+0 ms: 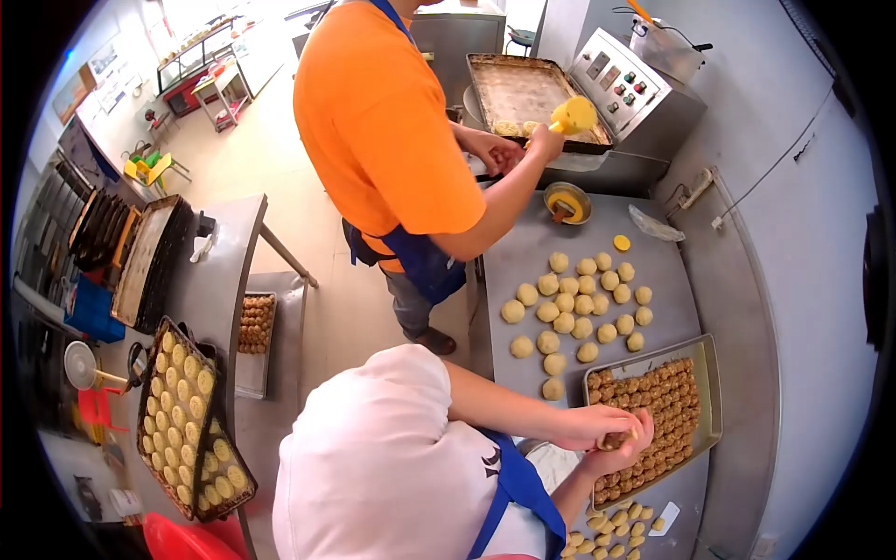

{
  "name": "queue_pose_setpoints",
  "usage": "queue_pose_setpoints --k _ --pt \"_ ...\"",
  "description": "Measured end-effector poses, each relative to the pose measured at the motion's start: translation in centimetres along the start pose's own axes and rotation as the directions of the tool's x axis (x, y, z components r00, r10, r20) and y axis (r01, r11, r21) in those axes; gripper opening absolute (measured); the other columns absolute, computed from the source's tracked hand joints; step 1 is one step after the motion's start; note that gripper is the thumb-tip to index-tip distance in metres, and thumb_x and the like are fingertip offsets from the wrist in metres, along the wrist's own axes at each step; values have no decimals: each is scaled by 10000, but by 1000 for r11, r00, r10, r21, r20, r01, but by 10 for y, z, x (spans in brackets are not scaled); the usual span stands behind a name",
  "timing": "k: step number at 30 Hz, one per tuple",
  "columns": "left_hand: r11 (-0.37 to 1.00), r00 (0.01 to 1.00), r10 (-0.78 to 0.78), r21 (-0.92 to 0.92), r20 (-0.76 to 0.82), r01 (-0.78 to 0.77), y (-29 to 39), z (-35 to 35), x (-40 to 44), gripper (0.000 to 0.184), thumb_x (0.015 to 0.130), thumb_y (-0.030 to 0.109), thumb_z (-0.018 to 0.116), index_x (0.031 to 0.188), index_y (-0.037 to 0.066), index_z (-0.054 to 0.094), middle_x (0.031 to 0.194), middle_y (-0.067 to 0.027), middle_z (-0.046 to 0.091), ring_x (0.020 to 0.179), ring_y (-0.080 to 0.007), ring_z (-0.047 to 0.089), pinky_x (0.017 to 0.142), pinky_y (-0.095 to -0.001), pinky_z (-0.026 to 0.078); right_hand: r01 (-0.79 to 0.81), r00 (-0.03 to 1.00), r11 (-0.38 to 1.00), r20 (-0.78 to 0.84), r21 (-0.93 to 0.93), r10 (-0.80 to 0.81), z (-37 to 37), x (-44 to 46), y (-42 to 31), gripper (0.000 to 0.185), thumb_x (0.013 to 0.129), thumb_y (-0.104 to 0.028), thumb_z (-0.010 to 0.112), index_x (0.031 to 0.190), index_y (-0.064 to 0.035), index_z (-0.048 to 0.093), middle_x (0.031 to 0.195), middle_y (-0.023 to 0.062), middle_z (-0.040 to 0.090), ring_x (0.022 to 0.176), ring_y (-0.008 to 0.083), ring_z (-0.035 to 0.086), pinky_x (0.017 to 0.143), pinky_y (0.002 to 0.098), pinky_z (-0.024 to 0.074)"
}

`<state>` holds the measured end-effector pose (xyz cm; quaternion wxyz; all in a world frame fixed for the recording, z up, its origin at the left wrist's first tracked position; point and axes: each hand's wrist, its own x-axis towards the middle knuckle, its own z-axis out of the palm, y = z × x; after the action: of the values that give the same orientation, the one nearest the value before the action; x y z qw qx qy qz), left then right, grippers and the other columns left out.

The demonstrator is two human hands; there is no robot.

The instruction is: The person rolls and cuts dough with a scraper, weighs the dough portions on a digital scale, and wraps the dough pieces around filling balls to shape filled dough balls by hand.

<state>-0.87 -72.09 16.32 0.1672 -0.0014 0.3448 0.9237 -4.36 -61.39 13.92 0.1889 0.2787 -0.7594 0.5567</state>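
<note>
My left hand (586, 426) and my right hand (627, 454) come together over the near side of a metal tray (715, 392) of brown filling balls (658, 397). Between the fingers of both sits a brown filling ball (612, 440), with a bit of pale dough showing beside it. My fingers are curled round it and partly hide it. Small pale dough pieces (611, 534) lie on the table below my right hand, by a white scraper (665, 518). Beyond my left hand are several round, smooth dough balls (564, 322).
A co-worker in an orange shirt (383, 121) holds a yellow round-headed tool (573, 114) by a baking tray (523, 79). Near them stand a bowl of yellow liquid (569, 203) and a control panel (616, 82). Trays of shaped pastries (177, 401) rest on the left table.
</note>
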Motion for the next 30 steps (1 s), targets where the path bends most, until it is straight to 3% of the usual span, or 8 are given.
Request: queue_pose_setpoints --k 3,7,11,13,17,21,25,30 --pt "984 987 102 -155 127 -82 -3 -1 3 290 980 214 489 1239 83 475 1168 -39 521 1076 -130 517 929 -320 434 -44 936 970 -329 239 124 4 -8 1 400 915 -263 393 1158 19 539 1314 189 488 1236 354 459 1027 435 381" --pt "991 998 -63 -115 -12 61 -6 -3 -7 308 966 195 507 1243 69 460 1131 -40 531 1048 -111 519 901 -298 442 -336 938 939 116 68 327 -23 -5 7 427 943 -269 346 1185 43 509 1334 169 482 1230 317 471 1027 410 391" --pt "998 996 53 -21 66 -51 -11 11 2 307 970 197 496 1239 55 457 1126 -45 518 1043 -118 509 902 -284 437 100 995 992 38 -77 -97 -17 -12 13 380 905 -180 414 1216 14 514 1322 171 490 1232 308 458 1024 414 391" --pt "977 988 127 -182 87 -110 -10 15 5 286 978 219 487 1216 62 468 1095 -29 518 1004 -115 510 881 -271 438 -186 879 832 -290 523 379 2 -5 -18 395 920 -197 402 1234 22 499 1304 171 507 1226 315 463 1017 413 396" --pt "976 996 -1 217 -87 20 -3 1 -2 220 985 236 450 1102 55 496 975 -26 550 887 -108 528 751 -258 454 -442 894 852 56 283 445 -19 -4 -25 410 920 -208 393 1219 46 512 1301 185 522 1223 327 478 1035 422 377" --pt "799 981 189 575 40 -178 -15 15 -6 321 1006 271 402 1219 35 443 1088 -90 545 1030 -178 514 918 -320 419 -5 998 990 63 -142 14 -33 -9 5 382 922 -217 366 1067 45 604 1168 209 605 1215 343 491 1053 449 349" --pt "973 978 208 104 18 -208 -15 29 -3 351 1003 259 407 1276 39 406 1121 -106 536 1068 -188 505 941 -314 404 -193 842 946 -452 260 296 8 1 -41 416 916 -225 342 1050 54 621 1152 180 613 1185 336 519 1063 440 341" --pt "862 970 242 464 -18 -206 -21 14 -10 324 985 234 415 1246 40 414 1122 -98 529 1072 -191 500 945 -317 395 -152 987 983 44 -102 157 -23 -4 -18 379 929 -204 340 1025 43 612 1182 198 602 1154 367 539 1023 437 388"
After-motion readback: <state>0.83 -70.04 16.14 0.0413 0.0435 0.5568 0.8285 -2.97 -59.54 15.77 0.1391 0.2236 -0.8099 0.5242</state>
